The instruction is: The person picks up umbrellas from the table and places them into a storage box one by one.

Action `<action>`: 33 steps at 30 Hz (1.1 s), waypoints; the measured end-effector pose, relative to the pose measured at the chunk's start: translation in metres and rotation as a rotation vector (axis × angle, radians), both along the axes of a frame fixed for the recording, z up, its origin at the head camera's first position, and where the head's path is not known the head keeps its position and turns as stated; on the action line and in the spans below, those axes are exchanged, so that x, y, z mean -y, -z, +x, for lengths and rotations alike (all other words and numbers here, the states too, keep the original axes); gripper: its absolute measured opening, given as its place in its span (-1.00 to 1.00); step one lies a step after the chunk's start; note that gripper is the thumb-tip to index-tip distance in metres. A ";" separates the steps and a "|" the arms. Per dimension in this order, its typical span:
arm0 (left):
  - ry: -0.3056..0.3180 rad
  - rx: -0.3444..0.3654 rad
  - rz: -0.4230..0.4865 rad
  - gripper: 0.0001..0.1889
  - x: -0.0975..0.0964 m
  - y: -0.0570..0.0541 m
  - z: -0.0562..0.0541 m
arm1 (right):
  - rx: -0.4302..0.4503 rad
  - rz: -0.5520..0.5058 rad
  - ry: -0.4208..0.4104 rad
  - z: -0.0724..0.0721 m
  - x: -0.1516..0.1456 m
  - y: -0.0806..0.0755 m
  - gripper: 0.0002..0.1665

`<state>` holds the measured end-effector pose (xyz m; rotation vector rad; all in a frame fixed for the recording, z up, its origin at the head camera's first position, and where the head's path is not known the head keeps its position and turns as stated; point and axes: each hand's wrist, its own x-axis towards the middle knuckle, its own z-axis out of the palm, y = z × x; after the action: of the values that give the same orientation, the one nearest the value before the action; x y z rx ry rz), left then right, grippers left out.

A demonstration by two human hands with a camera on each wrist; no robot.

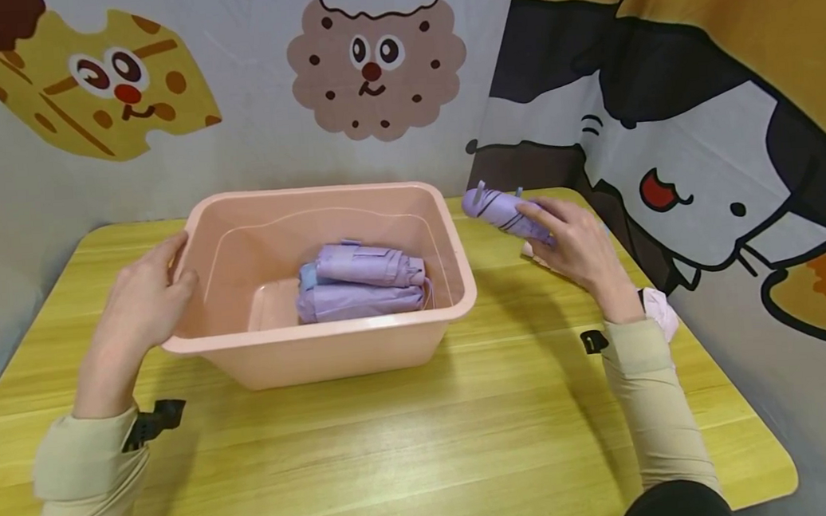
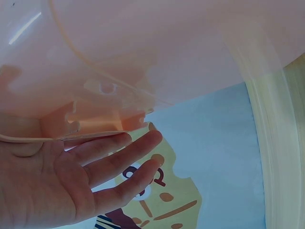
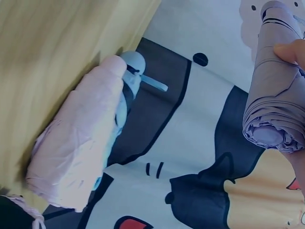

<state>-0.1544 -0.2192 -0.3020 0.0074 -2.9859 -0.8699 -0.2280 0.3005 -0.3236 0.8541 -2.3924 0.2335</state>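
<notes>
A purple folded umbrella (image 1: 503, 213) is gripped in my right hand (image 1: 579, 242), raised above the table to the right of the pink tub (image 1: 341, 355). Its furled layers face the right wrist view, where a thumb lies along the umbrella (image 3: 274, 81). My left hand (image 1: 144, 291) holds the tub's left rim, the thumb over the inside and the fingers (image 2: 126, 157) along the outer wall. Inside the tub, towards its right end, one purple folded umbrella (image 1: 370, 264) rests on another purple one (image 1: 358, 302). A bit of blue shows beside them.
On the table (image 1: 398, 459), near its right edge, a pink folded umbrella (image 3: 78, 136) lies beside a blue one (image 3: 134, 62); my right hand mostly hides them in the head view. A pale pink item (image 1: 661, 312) sits behind the right wrist. A printed curtain (image 1: 234, 162) hangs behind.
</notes>
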 end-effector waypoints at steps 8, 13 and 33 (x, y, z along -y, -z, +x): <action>-0.012 0.009 -0.003 -0.36 -0.002 -0.001 -0.001 | -0.006 -0.002 0.029 0.004 0.011 -0.014 -0.32; -0.008 0.008 0.005 -0.36 -0.001 -0.002 -0.001 | -0.032 0.000 0.031 0.005 0.019 -0.024 -0.35; -0.002 0.007 0.003 -0.37 0.000 -0.001 0.000 | -0.099 -0.002 -0.075 0.001 0.044 -0.055 -0.36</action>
<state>-0.1543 -0.2191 -0.3007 0.0130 -2.9905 -0.8761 -0.2266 0.2563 -0.2691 0.9338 -2.2709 0.2175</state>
